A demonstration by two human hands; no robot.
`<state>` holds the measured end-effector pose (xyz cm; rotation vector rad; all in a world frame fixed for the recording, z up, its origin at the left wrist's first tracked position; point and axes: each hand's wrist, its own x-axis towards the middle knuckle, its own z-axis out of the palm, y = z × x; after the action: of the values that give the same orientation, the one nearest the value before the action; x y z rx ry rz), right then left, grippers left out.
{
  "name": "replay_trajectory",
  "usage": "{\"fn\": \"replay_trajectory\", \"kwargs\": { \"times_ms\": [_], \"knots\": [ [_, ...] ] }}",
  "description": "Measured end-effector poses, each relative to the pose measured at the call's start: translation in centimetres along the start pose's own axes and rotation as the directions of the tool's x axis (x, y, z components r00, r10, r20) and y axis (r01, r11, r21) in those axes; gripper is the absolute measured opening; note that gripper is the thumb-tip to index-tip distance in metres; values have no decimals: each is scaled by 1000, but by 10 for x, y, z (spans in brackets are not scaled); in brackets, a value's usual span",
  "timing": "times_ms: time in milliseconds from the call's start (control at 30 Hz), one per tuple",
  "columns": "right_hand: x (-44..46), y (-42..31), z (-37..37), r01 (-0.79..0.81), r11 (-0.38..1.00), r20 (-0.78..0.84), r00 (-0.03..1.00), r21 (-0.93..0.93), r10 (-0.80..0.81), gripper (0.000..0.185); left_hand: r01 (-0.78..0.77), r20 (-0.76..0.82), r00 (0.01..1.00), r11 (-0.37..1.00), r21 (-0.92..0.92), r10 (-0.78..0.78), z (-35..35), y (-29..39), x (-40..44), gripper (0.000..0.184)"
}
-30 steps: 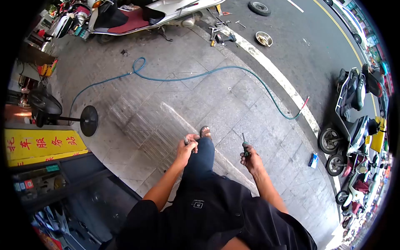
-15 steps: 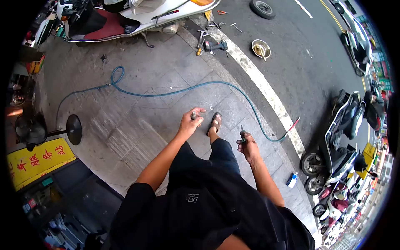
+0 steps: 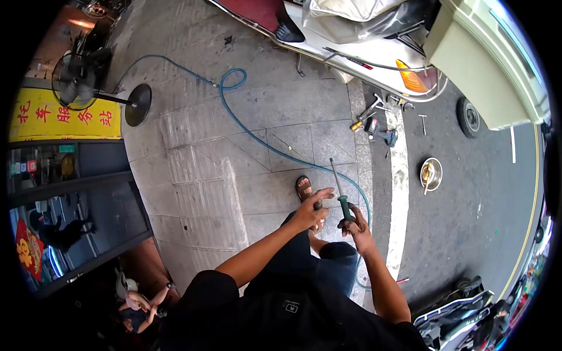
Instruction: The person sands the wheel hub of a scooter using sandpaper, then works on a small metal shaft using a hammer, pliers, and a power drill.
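Note:
My right hand [image 3: 358, 233] is closed around the green handle of a screwdriver [image 3: 343, 205], whose long metal shaft points up and away from me. Just to its left, my left hand [image 3: 305, 215] grips a small dark cylindrical piece [image 3: 318, 205] between thumb and fingers; its exact kind is too small to tell. The index finger of that hand stretches toward the screwdriver without clearly touching it. Both hands are held above the pavement in front of my legs, near my sandalled foot [image 3: 303, 186].
A blue hose [image 3: 263, 143] loops across the pavement ahead. At the curb lie a power tool [image 3: 383, 133] and several hand tools. Beyond are a metal bowl [image 3: 432, 174], a loose wheel [image 3: 468, 117] and a white scooter [image 3: 374, 64]. A fan [image 3: 138, 105] stands left; another person [image 3: 140, 307] is lower left.
My view has turned left, so the scooter, tools and bowl now appear farther right. My hands have come closer together, and the screwdriver shows at fuller length.

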<state>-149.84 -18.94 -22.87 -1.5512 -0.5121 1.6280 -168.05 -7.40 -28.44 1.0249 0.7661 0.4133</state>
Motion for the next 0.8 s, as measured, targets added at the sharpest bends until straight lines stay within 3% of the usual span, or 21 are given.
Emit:
{"fn": "replay_trajectory", "kwargs": {
  "times_ms": [33, 67, 100, 167, 233, 267, 300, 367, 400, 467, 533, 567, 600, 633, 667, 767, 800],
  "knots": [
    [11, -8, 1, -13, 1000, 71, 997, 28, 11, 64, 93, -15, 995, 993, -79, -94, 0, 7, 15, 57],
    [21, -20, 2, -6, 994, 130, 991, -111, 21, 64, 107, -51, 992, 977, -185, -119, -3, 8, 29, 55],
    [32, -23, 2, 0, 998, 174, 985, -64, 11, 65, 123, -75, 986, 948, -294, -151, -2, 12, 43, 53],
    [57, -12, -15, 54, 973, 254, 967, -226, 5, 68, 123, -134, 971, 897, -424, -196, -8, 5, 55, 45],
    [80, -35, -34, 3, 896, 347, 923, -444, 169, 67, 93, -232, 951, 902, -422, -206, -10, -12, 62, 39],
    [95, -41, -45, -76, 876, 355, 895, -477, 271, 65, 72, -278, 936, 889, -451, -217, -5, -24, 67, 36],
    [119, -24, -66, -36, 927, 449, 867, -374, 215, 64, 41, -334, 917, 882, -470, -220, -4, -36, 72, 33],
    [172, 2, -109, -265, 918, 407, 834, -297, 372, 57, 8, -457, 861, 902, -431, -226, 0, -64, 79, 32],
    [206, 23, -135, -300, 859, 271, 861, -415, 431, 53, -89, -482, 863, 895, -437, -150, 0, -88, 81, 32],
    [280, 88, -200, -323, 721, 28, 903, -613, 428, 40, 28, -550, 809, 949, -314, -206, 2, -100, 81, 28],
    [365, 133, -260, -582, 639, -302, 811, -503, 501, 33, 61, -571, 792, 959, -275, -215, 2, -128, 85, 29],
    [408, 150, -286, -633, 637, -400, 773, -440, 492, 29, 55, -584, 786, 963, -264, -205, 2, -146, 86, 29],
    [450, 174, -317, -523, 667, -403, 848, -531, 345, 37, 101, -586, 776, 963, -249, -233, 1, -156, 89, 31],
    [497, 203, -351, -345, 522, -333, 935, -780, 121, 42, 128, -589, 776, 971, -202, -225, -2, -169, 91, 30],
    [529, 197, -355, -282, 454, -321, 947, -845, -8, 49, 121, -588, 782, 976, -178, -205, -4, -178, 100, 30],
    [625, 193, -382, -134, 486, -214, 970, -863, -112, 64, 113, -582, 799, 989, -98, -150, -14, -201, 129, 29],
    [644, 175, -376, -210, 401, -256, 964, -891, -64, 69, 111, -574, 808, 991, -74, -134, -17, -202, 139, 29]
  ]
}}
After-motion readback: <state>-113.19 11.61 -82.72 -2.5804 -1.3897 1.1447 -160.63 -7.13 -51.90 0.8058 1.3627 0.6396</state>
